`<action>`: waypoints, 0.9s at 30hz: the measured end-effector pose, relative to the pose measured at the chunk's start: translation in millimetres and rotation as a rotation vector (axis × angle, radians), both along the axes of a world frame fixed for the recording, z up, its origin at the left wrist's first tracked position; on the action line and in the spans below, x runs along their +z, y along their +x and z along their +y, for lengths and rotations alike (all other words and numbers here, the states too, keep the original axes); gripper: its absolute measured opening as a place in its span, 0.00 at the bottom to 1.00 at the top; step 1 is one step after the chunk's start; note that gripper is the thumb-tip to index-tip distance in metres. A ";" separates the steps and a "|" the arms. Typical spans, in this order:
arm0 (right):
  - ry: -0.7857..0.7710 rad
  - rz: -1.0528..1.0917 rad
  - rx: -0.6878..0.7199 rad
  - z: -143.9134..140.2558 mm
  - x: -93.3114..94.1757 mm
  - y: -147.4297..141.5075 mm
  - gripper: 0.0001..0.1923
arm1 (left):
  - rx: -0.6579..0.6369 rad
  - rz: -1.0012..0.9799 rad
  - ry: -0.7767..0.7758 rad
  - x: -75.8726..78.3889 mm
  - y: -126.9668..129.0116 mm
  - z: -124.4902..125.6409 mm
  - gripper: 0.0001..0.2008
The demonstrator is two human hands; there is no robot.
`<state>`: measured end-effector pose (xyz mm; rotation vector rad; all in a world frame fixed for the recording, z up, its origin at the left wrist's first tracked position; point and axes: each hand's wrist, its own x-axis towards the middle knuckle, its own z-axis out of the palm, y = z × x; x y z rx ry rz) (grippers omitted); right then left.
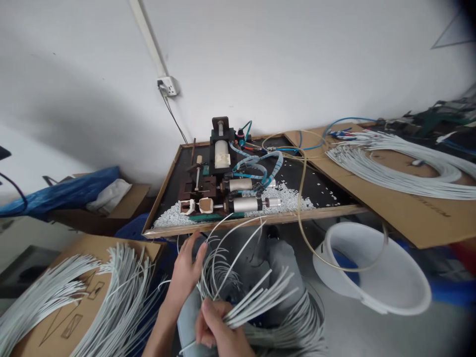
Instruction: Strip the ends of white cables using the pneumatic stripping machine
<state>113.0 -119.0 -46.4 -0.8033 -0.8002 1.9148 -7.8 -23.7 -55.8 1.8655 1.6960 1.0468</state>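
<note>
My right hand (219,322) is closed around a bunch of white cables (262,300), whose cut ends fan out to the right. My left hand (188,265) is raised just below the table's front edge, its thumb and fingers apart, beside loose cable ends. Nothing shows in its grasp. A coiled cable bundle (290,329) rests on my lap, and a few single strands arch up toward the table. Beyond the hands stands a bench machine (221,163) with silver air cylinders (245,204) and blue hoses.
White scraps (290,198) litter the black wood-edged table (320,183). To the left, more cables (124,287) lie on cardboard (55,332). A white bucket (394,267) stands at right, below a coil of cables (405,183) on cardboard. A yellowish hose (303,198) hangs over the table edge.
</note>
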 end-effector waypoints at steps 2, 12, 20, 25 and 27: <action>-0.004 0.003 0.016 -1.0 0.3 -0.6 0.34 | -0.130 -0.086 -0.141 -5.7 -0.1 -2.8 0.22; -0.019 -0.015 0.088 5.0 2.8 -2.3 0.34 | -0.286 -0.085 -0.227 28.7 6.4 -10.1 0.20; -0.111 -0.017 0.147 8.7 17.6 -5.0 0.17 | -0.523 -0.092 -0.477 86.7 13.4 -47.3 0.13; -0.186 0.033 0.104 6.7 13.9 -9.6 0.15 | -0.452 0.018 -0.430 84.4 22.1 -48.1 0.15; -0.216 0.059 0.055 5.8 12.4 -10.8 0.19 | -0.428 0.025 -0.370 82.0 23.3 -46.9 0.16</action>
